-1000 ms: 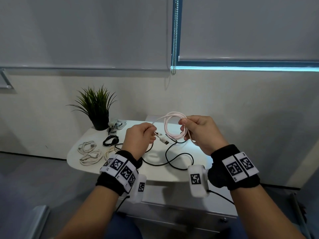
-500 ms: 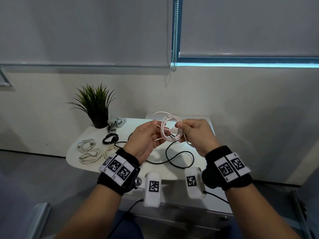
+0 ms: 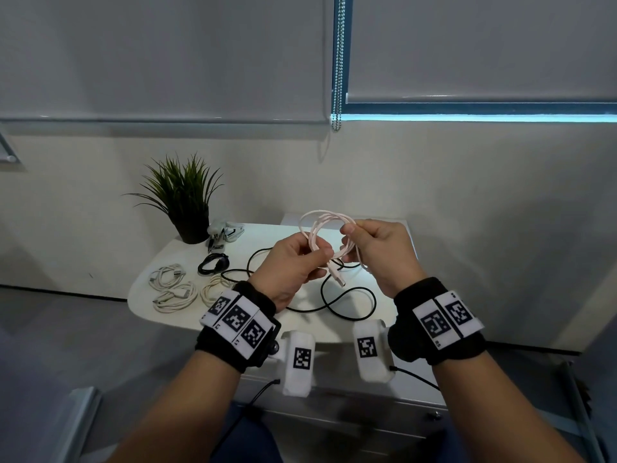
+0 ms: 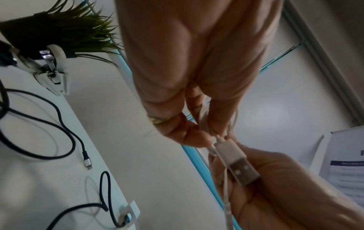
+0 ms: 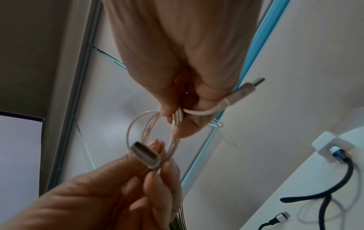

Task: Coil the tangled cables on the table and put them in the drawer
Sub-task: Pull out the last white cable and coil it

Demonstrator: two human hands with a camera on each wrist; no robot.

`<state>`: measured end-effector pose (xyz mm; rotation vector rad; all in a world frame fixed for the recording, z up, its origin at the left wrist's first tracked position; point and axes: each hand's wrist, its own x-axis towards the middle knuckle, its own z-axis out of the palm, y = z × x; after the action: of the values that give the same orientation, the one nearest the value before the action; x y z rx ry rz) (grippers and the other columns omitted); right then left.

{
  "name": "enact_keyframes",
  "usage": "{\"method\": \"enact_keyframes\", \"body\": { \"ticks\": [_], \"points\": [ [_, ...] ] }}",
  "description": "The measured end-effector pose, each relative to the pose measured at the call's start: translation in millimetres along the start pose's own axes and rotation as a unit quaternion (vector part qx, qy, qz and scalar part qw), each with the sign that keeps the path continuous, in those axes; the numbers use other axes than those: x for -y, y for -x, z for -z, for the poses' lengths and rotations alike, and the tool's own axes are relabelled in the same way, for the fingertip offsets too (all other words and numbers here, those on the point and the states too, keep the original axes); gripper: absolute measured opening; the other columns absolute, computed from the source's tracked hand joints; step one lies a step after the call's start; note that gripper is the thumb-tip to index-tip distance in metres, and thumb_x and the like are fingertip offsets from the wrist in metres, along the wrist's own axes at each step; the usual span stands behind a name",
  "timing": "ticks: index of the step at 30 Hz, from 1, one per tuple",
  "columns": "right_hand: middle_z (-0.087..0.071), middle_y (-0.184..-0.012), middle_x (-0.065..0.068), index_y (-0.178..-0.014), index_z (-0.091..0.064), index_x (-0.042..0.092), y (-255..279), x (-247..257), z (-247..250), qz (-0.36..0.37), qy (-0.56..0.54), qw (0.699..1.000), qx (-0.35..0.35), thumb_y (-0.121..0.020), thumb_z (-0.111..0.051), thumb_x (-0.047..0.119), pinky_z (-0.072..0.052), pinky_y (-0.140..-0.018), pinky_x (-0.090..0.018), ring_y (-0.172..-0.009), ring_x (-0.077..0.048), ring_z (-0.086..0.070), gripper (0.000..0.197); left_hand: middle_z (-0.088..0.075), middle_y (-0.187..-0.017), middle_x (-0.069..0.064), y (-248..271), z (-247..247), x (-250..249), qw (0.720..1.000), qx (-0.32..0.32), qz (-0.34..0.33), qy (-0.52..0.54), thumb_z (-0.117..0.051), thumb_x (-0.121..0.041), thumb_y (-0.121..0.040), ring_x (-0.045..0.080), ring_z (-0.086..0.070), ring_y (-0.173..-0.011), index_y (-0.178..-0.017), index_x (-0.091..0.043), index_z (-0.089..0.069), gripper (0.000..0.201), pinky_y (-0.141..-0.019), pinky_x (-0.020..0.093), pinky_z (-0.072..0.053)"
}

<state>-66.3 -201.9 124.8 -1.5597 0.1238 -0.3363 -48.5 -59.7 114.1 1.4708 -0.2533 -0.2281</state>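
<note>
I see the pink cable (image 3: pixel 329 235), looped into a coil, held in the air above the white table (image 3: pixel 273 325). My left hand (image 3: pixel 287 272) pinches its lower strands, the USB plug (image 4: pixel 239 167) poking out below; my right hand (image 3: pixel 377 252) pinches the coil's far side. On the table under the coil a black cable (image 3: pixel 337 299) sprawls loose, partly hidden by my hands. The drawer front (image 3: pixel 350 412) below the table is mostly blocked by my wrists.

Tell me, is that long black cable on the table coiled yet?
No. The black cable lies spread in loose loops across the table, one end plugged into a white adapter.
</note>
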Motion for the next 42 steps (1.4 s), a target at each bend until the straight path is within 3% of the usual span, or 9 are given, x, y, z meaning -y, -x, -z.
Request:
{"method": "enact_keyframes", "body": {
  "ticks": [4, 7, 13, 17, 21, 28, 33, 37, 42],
  "points": [
    [-0.057, -0.06, -0.004, -0.068, -0.067, 0.009, 3.2, 1.3, -0.5, 0.008, -0.019, 1.0, -0.008, -0.09, -0.06, 0.007, -0.052, -0.054, -0.027, -0.047, -0.016, -0.055, 0.023, -0.062, -0.066, 0.005, 2.4, 1.1, -0.6, 1.0, -0.001, -0.003, 0.004, -0.067, 0.007, -0.078, 0.007, -0.058, -0.05, -0.09, -0.009, -0.056, 0.023, -0.053, 0.016, -0.05],
    [-0.056, -0.064, -0.008, -0.07, -0.064, 0.008, 6.4, 7.9, 2.5, 0.013, -0.032, 0.999, -0.015, -0.091, -0.058, 0.008, -0.039, -0.039, -0.013, -0.044, -0.012, -0.055, 0.022, -0.065, -0.059, 0.001, 6.2, 2.8, 2.3, 0.998, 0.029, 0.006, -0.048, -0.071, 0.007, -0.073, 0.01, -0.057, -0.051, -0.095, -0.01, -0.055, 0.032, -0.053, 0.018, -0.049],
    [-0.055, -0.067, -0.011, -0.07, -0.063, 0.006, 7.4, 11.4, 5.3, 0.015, -0.048, 0.999, -0.009, -0.092, -0.056, 0.007, -0.038, -0.038, -0.011, -0.046, -0.016, -0.054, 0.023, -0.059, -0.05, 0.0, 7.3, 8.0, 12.4, 0.989, 0.039, -0.025, -0.143, -0.072, 0.007, -0.073, 0.006, -0.049, -0.043, -0.065, -0.009, -0.062, 0.021, -0.047, 0.016, -0.042],
    [-0.055, -0.068, -0.009, -0.072, -0.064, 0.009, 4.6, 11.4, 10.2, 0.007, -0.051, 0.999, -0.015, -0.093, -0.054, 0.006, -0.042, -0.041, -0.013, -0.046, -0.014, -0.055, 0.024, -0.064, -0.058, 0.008, 5.1, 18.7, 11.2, 0.994, -0.05, -0.065, -0.077, -0.066, 0.008, -0.078, 0.01, -0.063, -0.05, -0.065, -0.004, -0.054, 0.022, -0.052, 0.017, -0.052],
    [-0.055, -0.068, -0.009, -0.074, -0.064, 0.007, 5.3, 14.7, 9.1, -0.005, -0.072, 0.997, 0.01, -0.094, -0.053, 0.005, -0.042, -0.041, -0.013, -0.043, -0.013, -0.055, 0.023, -0.069, -0.059, 0.003, 0.5, 21.8, 5.7, 0.987, -0.118, -0.093, 0.049, -0.06, 0.007, -0.083, 0.011, -0.069, -0.06, -0.067, -0.006, -0.049, 0.024, -0.06, 0.017, -0.056],
    [-0.059, -0.069, -0.011, -0.078, -0.064, 0.008, 7.1, 11.9, 4.2, -0.039, -0.055, 0.997, 0.047, -0.094, -0.054, 0.01, -0.03, -0.032, -0.012, -0.039, -0.011, -0.056, 0.02, -0.072, -0.071, 0.006, -1.1, -1.2, 3.7, 0.962, -0.066, -0.049, 0.262, -0.047, 0.005, -0.091, 0.012, -0.07, -0.069, -0.079, -0.002, -0.056, 0.016, -0.065, 0.019, -0.056],
    [-0.065, -0.065, -0.009, -0.076, -0.062, 0.002, 7.1, 16.2, 0.9, -0.037, -0.13, 0.989, 0.056, -0.094, -0.051, 0.004, -0.043, -0.038, -0.017, -0.04, -0.013, -0.056, 0.021, -0.07, -0.085, 0.015, 4.0, -12.9, 9.4, 0.986, -0.032, 0.005, 0.161, -0.057, -0.005, -0.089, 0.013, -0.068, -0.069, -0.097, 0.005, -0.061, 0.014, -0.057, 0.015, -0.052],
    [-0.067, -0.066, -0.008, -0.082, -0.063, 0.003, 5.5, 14.1, 3.1, -0.045, -0.135, 0.987, 0.076, -0.096, -0.05, 0.009, -0.045, -0.042, -0.021, -0.044, -0.016, -0.055, 0.02, -0.065, -0.069, 0.008, 5.9, -11.7, 5.7, 0.997, -0.034, -0.012, 0.069, -0.062, -0.002, -0.085, 0.007, -0.058, -0.055, -0.083, -0.004, -0.067, 0.006, -0.051, 0.011, -0.046],
    [-0.062, -0.061, -0.008, -0.082, -0.064, 0.005, 2.6, 12.1, 5.8, -0.041, -0.114, 0.992, 0.042, -0.095, -0.052, 0.009, -0.044, -0.043, -0.021, -0.041, -0.018, -0.049, 0.018, -0.07, -0.072, 0.001, 7.9, 1.2, 1.4, 0.999, 0.04, -0.02, -0.019, -0.065, 0.004, -0.08, 0.01, -0.064, -0.065, -0.083, -0.011, -0.069, 0.015, -0.063, 0.017, -0.053]
  ]
}}
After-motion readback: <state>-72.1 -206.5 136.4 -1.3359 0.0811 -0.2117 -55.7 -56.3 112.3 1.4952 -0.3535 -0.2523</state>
